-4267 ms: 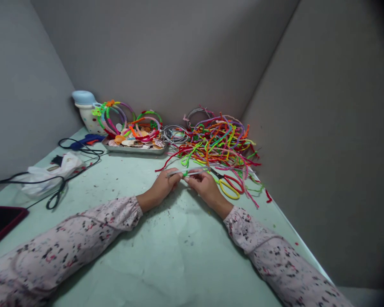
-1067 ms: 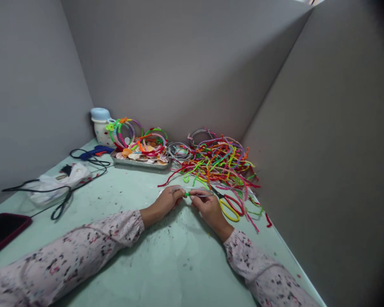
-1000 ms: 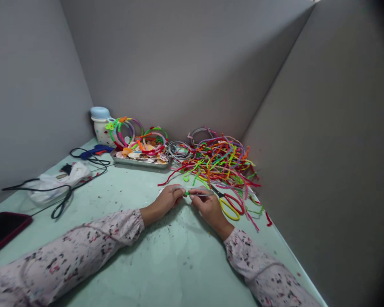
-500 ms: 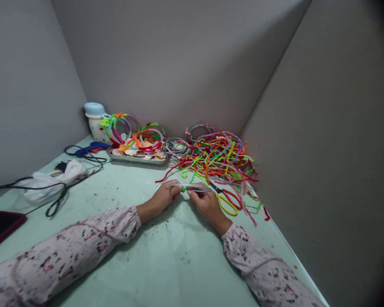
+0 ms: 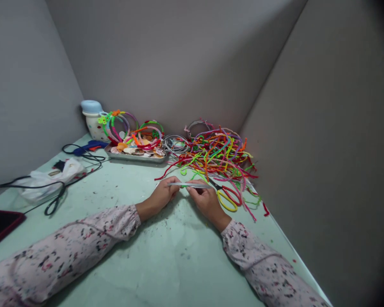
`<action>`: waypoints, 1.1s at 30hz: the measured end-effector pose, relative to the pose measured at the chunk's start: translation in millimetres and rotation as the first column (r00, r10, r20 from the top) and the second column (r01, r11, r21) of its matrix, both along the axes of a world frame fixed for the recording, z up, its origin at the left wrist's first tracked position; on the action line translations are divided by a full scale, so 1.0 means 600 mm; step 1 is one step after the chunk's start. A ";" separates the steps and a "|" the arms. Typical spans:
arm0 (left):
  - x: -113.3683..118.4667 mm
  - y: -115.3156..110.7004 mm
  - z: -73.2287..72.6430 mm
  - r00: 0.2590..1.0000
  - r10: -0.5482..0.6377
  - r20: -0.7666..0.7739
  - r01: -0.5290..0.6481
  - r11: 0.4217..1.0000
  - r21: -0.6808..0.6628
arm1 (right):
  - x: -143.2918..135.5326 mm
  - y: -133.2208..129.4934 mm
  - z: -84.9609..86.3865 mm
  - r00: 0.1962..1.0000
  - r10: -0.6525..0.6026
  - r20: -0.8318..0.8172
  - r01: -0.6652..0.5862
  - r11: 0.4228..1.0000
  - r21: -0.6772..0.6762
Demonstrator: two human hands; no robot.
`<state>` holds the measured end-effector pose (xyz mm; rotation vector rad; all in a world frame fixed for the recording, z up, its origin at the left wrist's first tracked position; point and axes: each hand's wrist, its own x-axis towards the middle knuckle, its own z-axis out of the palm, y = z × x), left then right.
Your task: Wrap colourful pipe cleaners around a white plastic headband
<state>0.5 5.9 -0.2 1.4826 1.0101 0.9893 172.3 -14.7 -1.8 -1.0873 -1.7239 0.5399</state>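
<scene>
Between my two hands a thin grey headband is held level, seen nearly edge-on. My left hand has its fingers closed round its left part. My right hand pinches the band with thumb and fingers on the other side. A bit of green pipe cleaner shows on the band in the gap between the fingertips; how it is fixed there is hidden. Just right of my right hand lie scissors with red and yellow handles. Behind the hands spreads a tangled heap of coloured pipe cleaners.
A metal tray holds shells and wrapped hoops. Grey hoops lie beside it. At the left are a white jar with a blue lid, a blue tool, a plastic bag, a black cord and a phone.
Both hands keep their hold on the headband with slight finger movement. Less of the green bit shows between the fingertips. The whole view has shifted slightly.
</scene>
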 end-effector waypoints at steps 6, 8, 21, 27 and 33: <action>0.002 0.004 -0.004 1.000 0.009 0.013 -0.009 1.000 -0.030 | 0.000 0.003 -0.004 1.000 -0.014 0.009 0.013 1.000 0.011; 0.003 0.002 -0.001 1.000 0.010 0.012 -0.010 0.999 -0.037 | 0.000 0.003 -0.005 1.000 -0.024 0.008 0.024 1.000 0.013; 0.002 0.005 -0.008 1.000 0.023 -0.003 -0.023 1.000 0.014 | -0.002 0.001 0.002 0.996 -0.075 0.051 0.073 0.997 0.023; 0.002 0.004 -0.005 1.000 0.029 -0.005 -0.029 0.999 0.021 | -0.001 0.002 0.002 0.995 -0.073 0.074 0.071 0.997 0.030; 0.000 0.003 -0.005 0.999 0.013 -0.032 -0.012 0.999 0.041 | 0.002 0.002 0.006 0.992 -0.073 0.107 0.060 0.991 0.116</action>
